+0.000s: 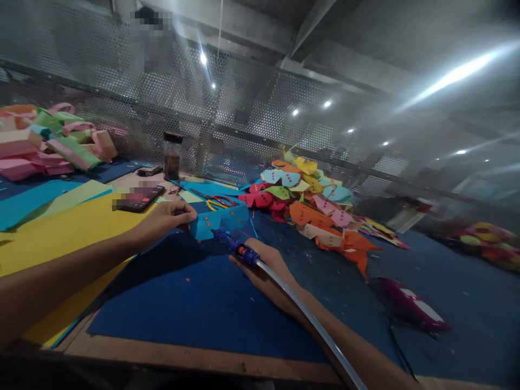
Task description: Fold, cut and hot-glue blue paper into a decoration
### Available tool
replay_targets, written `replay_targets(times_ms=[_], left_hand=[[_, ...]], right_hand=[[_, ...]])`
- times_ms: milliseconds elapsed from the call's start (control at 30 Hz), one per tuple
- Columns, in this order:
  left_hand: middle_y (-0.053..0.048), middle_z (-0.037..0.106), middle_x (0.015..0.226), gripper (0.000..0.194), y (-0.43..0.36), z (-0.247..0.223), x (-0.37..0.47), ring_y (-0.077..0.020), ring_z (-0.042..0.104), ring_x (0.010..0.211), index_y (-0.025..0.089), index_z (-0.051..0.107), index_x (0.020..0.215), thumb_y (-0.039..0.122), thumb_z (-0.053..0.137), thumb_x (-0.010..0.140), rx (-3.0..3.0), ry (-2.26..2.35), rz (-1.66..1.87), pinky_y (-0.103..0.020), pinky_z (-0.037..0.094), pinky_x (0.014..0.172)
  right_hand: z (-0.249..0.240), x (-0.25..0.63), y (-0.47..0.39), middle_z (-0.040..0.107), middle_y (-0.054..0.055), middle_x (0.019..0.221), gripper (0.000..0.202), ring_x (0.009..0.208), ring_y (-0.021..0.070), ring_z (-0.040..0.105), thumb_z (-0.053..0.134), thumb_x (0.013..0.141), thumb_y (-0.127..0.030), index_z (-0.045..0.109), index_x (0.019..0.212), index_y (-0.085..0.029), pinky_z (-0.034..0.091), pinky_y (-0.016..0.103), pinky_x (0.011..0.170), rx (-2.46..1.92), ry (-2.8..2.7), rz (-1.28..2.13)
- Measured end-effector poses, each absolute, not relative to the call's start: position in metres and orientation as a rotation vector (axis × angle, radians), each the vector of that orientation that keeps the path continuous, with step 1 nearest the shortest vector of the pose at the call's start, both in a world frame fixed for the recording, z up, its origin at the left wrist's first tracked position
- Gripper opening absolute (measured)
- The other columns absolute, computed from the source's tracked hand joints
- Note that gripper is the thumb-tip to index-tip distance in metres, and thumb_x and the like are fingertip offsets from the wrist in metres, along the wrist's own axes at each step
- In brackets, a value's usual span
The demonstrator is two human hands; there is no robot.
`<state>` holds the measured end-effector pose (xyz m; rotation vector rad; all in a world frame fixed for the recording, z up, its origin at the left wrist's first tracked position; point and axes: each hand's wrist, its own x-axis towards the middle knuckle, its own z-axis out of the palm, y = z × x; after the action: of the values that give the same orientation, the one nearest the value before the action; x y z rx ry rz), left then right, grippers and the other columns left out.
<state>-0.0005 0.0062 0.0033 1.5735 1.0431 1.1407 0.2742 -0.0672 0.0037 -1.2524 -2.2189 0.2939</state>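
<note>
Scissors (208, 197) and a cut-paper heap (314, 212) lie beyond the blue paper (221, 218); the left hand (170, 219) pinches its left end, the right hand (270, 265) grips a tubed tool (231, 244), tip beside the paper.

Clear tube (317, 326) cut off by bottom edge; purple device (414, 306) blurred; phone (144, 198) partly pixelated.

Papercraft workshop, by look of it. Desk (195, 349), heaped cut-paper shapes (309, 213), folded paper pieces (75, 151), large yellow sheet (77, 233), scissors (210, 198), blue hand tool (228, 243) trailing clear tube (305, 309). Behind: perforated metal screen (244, 122). Overhead: bare beams (314, 24), bright lamps (467, 70).
</note>
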Motion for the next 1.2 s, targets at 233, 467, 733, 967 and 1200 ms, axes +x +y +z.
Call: replay_targets(times_ms=[233, 467, 733, 967, 1200], left_hand=[[-0.002, 0.069, 0.07, 0.031, 0.0062, 0.004, -0.0007, -0.0167, 0.065, 0.069, 0.019, 0.07, 0.075, 0.048, 0.077, 0.073, 1.565, 1.04, 1.114, -0.032, 0.052, 0.071], [0.0, 0.068, 0.069, 0.03, 0.0062, 0.0042, -0.0005, -0.015, 0.062, 0.068, 0.018, 0.07, 0.075, 0.047, 0.078, 0.072, 1.541, 1.037, 1.111, -0.031, 0.05, 0.071], [0.0, 0.068, 0.069, 0.031, 0.0062, 0.0063, -0.0009, -0.0155, 0.062, 0.068, 0.018, 0.071, 0.074, 0.048, 0.078, 0.071, 1.552, 1.059, 1.105, -0.03, 0.05, 0.071], [0.0, 0.068, 0.069, 0.032, 0.0063, 0.0044, -0.0004, -0.0158, 0.063, 0.069, 0.018, 0.07, 0.074, 0.049, 0.078, 0.071, 1.547, 1.025, 1.12, -0.03, 0.05, 0.071], [-0.001, 0.069, 0.068, 0.031, 0.0063, 0.0047, 0.0001, -0.0163, 0.063, 0.067, 0.018, 0.071, 0.072, 0.048, 0.079, 0.069, 1.539, 1.042, 1.127, -0.031, 0.05, 0.069]], right_hand=[[0.0047, 0.2731, -0.0693, 0.055, -0.002, 0.072, 0.034, 0.061, 0.013, 0.049, 0.059, 0.094, -0.049, 0.048, 0.076, -0.022, 0.034, 0.024, 0.059, -1.237, -2.206, 0.304], [0.0057, 0.2729, -0.0693, 0.053, -0.002, 0.071, 0.034, 0.062, 0.0141, 0.048, 0.058, 0.093, -0.049, 0.046, 0.075, -0.023, 0.033, 0.026, 0.059, -1.265, -2.198, 0.354], [0.0042, 0.2734, -0.0684, 0.052, -0.002, 0.071, 0.034, 0.061, 0.0131, 0.046, 0.057, 0.094, -0.049, 0.046, 0.076, -0.023, 0.032, 0.025, 0.059, -1.261, -2.21, 0.329], [0.0037, 0.2747, -0.0685, 0.052, -0.002, 0.072, 0.033, 0.062, 0.0131, 0.047, 0.057, 0.094, -0.048, 0.047, 0.077, -0.022, 0.031, 0.024, 0.059, -1.276, -2.217, 0.343], [0.0049, 0.2729, -0.069, 0.052, -0.002, 0.073, 0.032, 0.064, 0.0139, 0.047, 0.056, 0.094, -0.048, 0.046, 0.077, -0.022, 0.032, 0.025, 0.061, -1.26, -2.199, 0.374]])
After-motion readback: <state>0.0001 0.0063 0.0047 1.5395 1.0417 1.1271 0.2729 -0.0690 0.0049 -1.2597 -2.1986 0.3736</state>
